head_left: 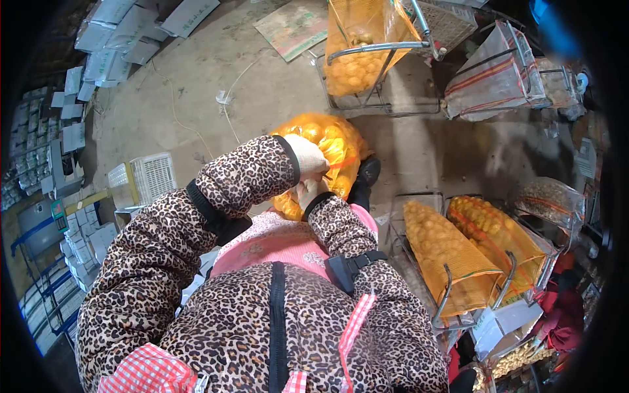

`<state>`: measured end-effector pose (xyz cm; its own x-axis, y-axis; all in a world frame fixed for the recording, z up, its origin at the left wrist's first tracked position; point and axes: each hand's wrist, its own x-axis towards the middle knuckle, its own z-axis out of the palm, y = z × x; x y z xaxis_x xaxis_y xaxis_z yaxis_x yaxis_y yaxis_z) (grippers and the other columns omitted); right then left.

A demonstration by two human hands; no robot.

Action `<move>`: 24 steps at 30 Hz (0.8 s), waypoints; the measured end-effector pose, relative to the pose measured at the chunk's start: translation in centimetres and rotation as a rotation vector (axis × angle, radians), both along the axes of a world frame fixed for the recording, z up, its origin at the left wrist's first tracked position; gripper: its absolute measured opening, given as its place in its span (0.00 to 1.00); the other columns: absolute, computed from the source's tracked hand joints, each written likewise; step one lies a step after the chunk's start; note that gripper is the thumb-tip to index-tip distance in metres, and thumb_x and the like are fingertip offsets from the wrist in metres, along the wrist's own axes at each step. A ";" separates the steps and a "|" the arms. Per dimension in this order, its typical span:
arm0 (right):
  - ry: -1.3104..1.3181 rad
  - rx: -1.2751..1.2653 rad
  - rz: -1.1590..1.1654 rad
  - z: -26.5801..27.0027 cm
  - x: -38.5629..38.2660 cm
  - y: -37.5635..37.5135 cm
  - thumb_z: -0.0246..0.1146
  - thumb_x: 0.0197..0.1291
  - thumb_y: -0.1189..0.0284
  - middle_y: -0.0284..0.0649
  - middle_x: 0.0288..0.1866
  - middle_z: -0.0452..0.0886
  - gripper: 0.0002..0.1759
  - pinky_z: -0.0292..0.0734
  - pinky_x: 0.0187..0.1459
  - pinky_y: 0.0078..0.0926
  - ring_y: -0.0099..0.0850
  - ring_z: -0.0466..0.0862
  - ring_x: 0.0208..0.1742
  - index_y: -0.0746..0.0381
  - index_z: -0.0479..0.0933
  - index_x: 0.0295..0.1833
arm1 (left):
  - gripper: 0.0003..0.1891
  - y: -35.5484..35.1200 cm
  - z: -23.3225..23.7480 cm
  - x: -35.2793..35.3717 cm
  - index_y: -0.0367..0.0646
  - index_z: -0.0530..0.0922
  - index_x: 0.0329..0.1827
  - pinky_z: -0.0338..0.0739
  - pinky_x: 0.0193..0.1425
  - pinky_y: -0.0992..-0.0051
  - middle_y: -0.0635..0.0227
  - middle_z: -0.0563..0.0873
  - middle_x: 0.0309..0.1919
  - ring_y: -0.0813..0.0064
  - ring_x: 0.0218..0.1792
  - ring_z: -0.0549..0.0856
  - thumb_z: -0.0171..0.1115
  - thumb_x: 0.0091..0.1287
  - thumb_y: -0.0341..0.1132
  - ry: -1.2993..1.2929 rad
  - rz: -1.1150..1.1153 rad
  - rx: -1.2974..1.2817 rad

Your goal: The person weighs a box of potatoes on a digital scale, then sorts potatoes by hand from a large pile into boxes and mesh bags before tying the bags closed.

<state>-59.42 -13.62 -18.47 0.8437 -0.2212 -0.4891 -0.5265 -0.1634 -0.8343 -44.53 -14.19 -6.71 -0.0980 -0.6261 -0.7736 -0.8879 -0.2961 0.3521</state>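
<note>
A bulging orange mesh bag (295, 128) full of round, potato-like produce stands on the floor right in front of me. My left hand (306, 157), in a pale glove, is bent over the near side of the bag with its fingers closed on the gathered mesh. Just below it, my right hand (310, 190) grips the same bunched mesh, its fingers partly hidden by the sleeve and the other hand. The two hands are almost touching.
A filled mesh bag (354, 72) hangs in a metal frame ahead. More filled bags (445, 255) sit in frames at right, near a person in dark red (565, 311). White cartons (114, 39) are piled at far left, by a white plastic crate (154, 178). Flattened cardboard (291, 29) lies ahead.
</note>
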 end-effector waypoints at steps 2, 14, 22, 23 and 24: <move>-0.039 -0.118 0.151 1.9 0.3 -0.9 0.58 0.62 0.63 0.48 0.53 0.80 0.21 0.73 0.54 0.38 0.45 0.78 0.56 0.60 0.73 0.58 | 0.10 -0.1 0.0 0.2 0.51 0.82 0.40 0.80 0.40 0.64 0.64 0.85 0.33 0.59 0.36 0.85 0.58 0.60 0.41 0.029 -0.011 -0.082; 0.276 0.971 -0.527 0.6 3.9 -5.4 0.64 0.62 0.65 0.43 0.35 0.84 0.13 0.80 0.31 0.36 0.35 0.82 0.29 0.64 0.79 0.43 | 0.19 5.2 -2.4 2.5 0.49 0.74 0.53 0.77 0.51 0.63 0.63 0.85 0.33 0.62 0.37 0.86 0.61 0.59 0.41 -0.212 0.104 -0.220; 0.269 1.105 -0.581 1.2 3.0 -4.9 0.67 0.52 0.81 0.47 0.43 0.83 0.15 0.84 0.39 0.29 0.35 0.85 0.38 0.68 0.78 0.48 | 0.18 8.6 -1.5 0.9 0.46 0.79 0.48 0.78 0.40 0.68 0.63 0.84 0.30 0.67 0.33 0.85 0.53 0.68 0.49 0.362 1.057 0.078; 0.219 1.002 -0.490 1.4 3.2 -4.8 0.66 0.52 0.82 0.44 0.41 0.84 0.14 0.83 0.39 0.27 0.32 0.85 0.37 0.67 0.79 0.47 | 0.18 8.3 -1.4 1.1 0.45 0.79 0.47 0.78 0.41 0.68 0.63 0.85 0.31 0.68 0.34 0.85 0.53 0.68 0.49 0.379 1.103 0.156; 0.172 0.897 -0.400 1.6 3.4 -4.4 0.64 0.53 0.83 0.41 0.40 0.84 0.13 0.82 0.38 0.26 0.29 0.84 0.36 0.66 0.79 0.46 | 0.19 8.1 -1.4 1.3 0.44 0.79 0.47 0.78 0.41 0.69 0.63 0.85 0.31 0.70 0.34 0.84 0.52 0.68 0.50 0.397 1.146 0.236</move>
